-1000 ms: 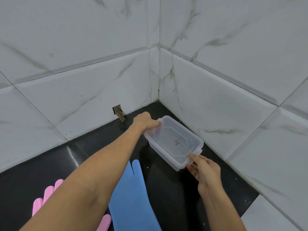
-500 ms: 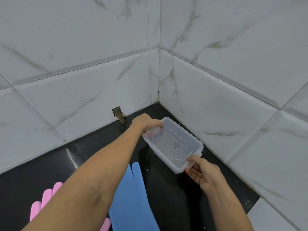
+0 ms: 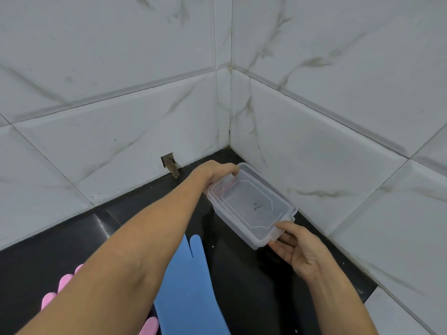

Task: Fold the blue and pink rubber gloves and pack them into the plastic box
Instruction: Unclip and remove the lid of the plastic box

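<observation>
A clear plastic box [image 3: 251, 206] with its lid on is held just above the black counter near the wall corner. My left hand [image 3: 214, 171] grips its far end, fingers curled over the rim. My right hand [image 3: 298, 247] grips its near end, thumb on the lid's edge. A blue rubber glove [image 3: 191, 286] lies flat on the counter below my left forearm, fingers pointing away from me. A pink rubber glove [image 3: 64, 285] lies at the lower left, mostly hidden by my forearm, with only fingertips showing.
The black counter [image 3: 254, 286] sits in a corner of white marbled tile walls [image 3: 314, 141]. A small hole with a rusty stub [image 3: 170, 164] is in the left wall just above the counter. The counter's edge runs at the lower right.
The box has shifted a little toward me and to the left. My right hand has closed more firmly over the box's near end.
</observation>
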Available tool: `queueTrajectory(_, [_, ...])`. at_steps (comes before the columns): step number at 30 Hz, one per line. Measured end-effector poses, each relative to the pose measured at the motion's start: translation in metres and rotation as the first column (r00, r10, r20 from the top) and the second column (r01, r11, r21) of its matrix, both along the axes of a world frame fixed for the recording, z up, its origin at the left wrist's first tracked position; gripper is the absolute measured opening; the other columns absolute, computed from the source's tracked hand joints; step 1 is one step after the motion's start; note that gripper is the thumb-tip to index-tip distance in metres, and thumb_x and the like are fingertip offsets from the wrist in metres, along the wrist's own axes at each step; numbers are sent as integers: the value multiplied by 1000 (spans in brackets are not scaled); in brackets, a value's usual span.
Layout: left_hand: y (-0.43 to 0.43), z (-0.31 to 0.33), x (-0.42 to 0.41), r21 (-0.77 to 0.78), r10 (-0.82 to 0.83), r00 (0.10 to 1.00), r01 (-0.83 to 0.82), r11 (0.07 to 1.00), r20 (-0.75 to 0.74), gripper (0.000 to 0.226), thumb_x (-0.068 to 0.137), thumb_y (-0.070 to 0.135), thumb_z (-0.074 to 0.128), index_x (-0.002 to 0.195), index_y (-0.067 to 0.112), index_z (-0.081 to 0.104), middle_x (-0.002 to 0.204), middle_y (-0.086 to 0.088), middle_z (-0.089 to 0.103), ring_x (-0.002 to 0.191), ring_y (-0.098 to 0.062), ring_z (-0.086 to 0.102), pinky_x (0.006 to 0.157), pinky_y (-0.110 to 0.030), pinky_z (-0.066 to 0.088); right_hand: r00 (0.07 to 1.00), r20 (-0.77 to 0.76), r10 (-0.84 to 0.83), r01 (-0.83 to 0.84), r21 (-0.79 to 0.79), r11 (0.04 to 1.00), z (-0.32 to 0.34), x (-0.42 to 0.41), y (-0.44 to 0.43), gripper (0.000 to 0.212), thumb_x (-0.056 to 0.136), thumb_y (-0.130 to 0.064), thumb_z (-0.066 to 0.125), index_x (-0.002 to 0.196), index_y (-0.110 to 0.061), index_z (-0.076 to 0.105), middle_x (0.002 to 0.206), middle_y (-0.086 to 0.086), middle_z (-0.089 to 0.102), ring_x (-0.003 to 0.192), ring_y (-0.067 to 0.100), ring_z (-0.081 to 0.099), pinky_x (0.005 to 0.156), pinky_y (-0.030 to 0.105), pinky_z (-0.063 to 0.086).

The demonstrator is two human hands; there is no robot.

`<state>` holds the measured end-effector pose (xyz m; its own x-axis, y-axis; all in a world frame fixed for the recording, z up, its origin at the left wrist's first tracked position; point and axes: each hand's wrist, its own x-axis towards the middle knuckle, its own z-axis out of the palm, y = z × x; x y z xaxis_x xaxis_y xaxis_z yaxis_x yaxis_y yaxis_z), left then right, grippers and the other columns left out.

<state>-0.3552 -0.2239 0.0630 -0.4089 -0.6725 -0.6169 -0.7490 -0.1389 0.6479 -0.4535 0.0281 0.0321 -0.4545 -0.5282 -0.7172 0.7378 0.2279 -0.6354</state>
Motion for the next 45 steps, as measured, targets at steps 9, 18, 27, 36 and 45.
queueTrajectory(9, [18, 37, 8, -375, -203, 975, 156, 914, -87, 39, 91, 49, 69, 94, 11, 62, 93, -8, 60, 84, -23, 56, 74, -37, 40, 964, -259, 59, -63, -8, 998, 9, -8, 15, 25, 80, -26, 83, 96, -14, 68, 107, 12, 77, 98, 25, 72, 63, 35, 54])
queueTrajectory(18, [60, 45, 74, -355, -255, 872, 102, 929, -419, 25, 92, 20, 81, 112, 16, 66, 105, -14, 71, 91, -26, 71, 84, -38, 64, 685, -727, 37, -316, -251, 915, 37, -14, 75, 29, 69, -8, 81, 90, -5, 62, 82, 16, 74, 72, 21, 70, 65, 21, 60])
queueTrajectory(27, [152, -37, 125, -461, -302, 801, 37, 887, -517, 35, 88, 5, 83, 109, 30, 70, 108, -2, 79, 91, -18, 81, 83, -33, 65, 102, -981, 164, -421, 106, 901, 21, 5, 164, 41, 70, -1, 89, 92, -28, 68, 87, -16, 74, 88, 4, 71, 84, 9, 50])
queueTrajectory(36, [156, -89, 140, -860, -590, 803, 361, 360, 89, 25, 99, 26, 70, 121, 18, 78, 105, 1, 80, 87, -13, 76, 75, -21, 58, -450, -857, 252, -325, 420, 847, -52, -2, 180, 34, 65, 10, 84, 79, -18, 73, 95, -10, 72, 94, 15, 62, 77, 33, 54])
queueTrajectory(45, [151, -104, 117, -723, -584, 654, 673, 160, 480, 51, 91, 1, 61, 133, 28, 68, 118, 2, 77, 101, -24, 76, 79, -41, 63, -462, -775, 432, -276, 588, 760, -94, 3, 177, 37, 60, 4, 85, 77, -27, 74, 97, -11, 70, 94, 19, 62, 77, 29, 40])
